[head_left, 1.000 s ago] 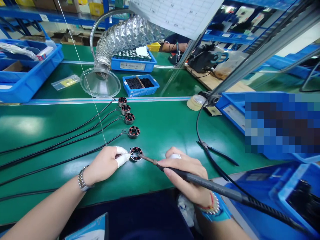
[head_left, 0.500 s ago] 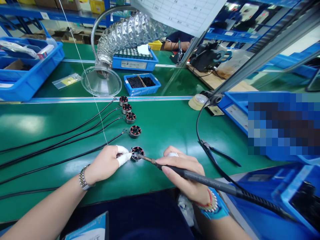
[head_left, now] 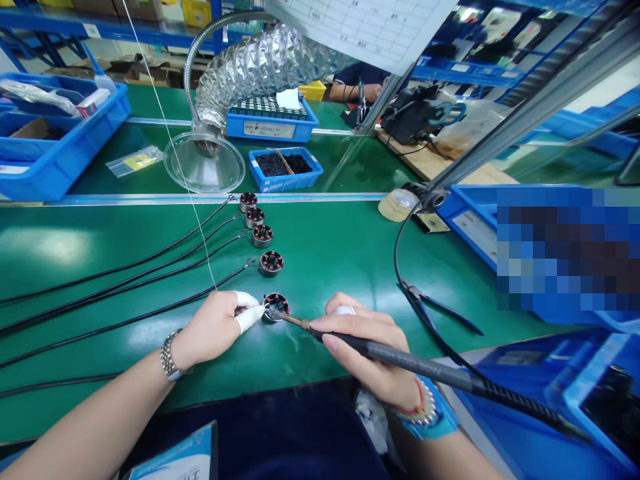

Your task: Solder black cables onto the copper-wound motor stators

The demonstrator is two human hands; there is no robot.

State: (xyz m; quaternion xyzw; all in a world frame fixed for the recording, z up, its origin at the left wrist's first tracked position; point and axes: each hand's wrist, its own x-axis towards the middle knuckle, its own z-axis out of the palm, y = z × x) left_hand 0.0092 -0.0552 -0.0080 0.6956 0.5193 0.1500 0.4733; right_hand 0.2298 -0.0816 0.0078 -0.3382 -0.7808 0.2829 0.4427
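Note:
My left hand (head_left: 220, 327), white finger cots on thumb and finger, pinches at the left rim of the nearest small round motor stator (head_left: 281, 301). A thin strand of solder wire (head_left: 193, 200) comes down from above into this hand. Whether the end of a black cable is pinched there too is hidden. In my right hand (head_left: 367, 340) is a soldering iron (head_left: 395, 355), gripped like a pen. Its tip touches the inside of the same stator near my left fingertips, and faint smoke shows below. Several more stators (head_left: 271, 263) with black cables stand in a row beyond.
A clear fume hood (head_left: 205, 163) on a foil duct and a blue tray (head_left: 285, 180) of small black parts stand behind. Pliers (head_left: 443, 307) lie right, near the iron's cord. Blue bins (head_left: 65, 160) flank both sides. A co-worker's hand (head_left: 371, 92) shows at the back.
The hands and iron keep nearly the same place at the stator. A wisp of smoke now shows beside it; the whole view has shifted very slightly.

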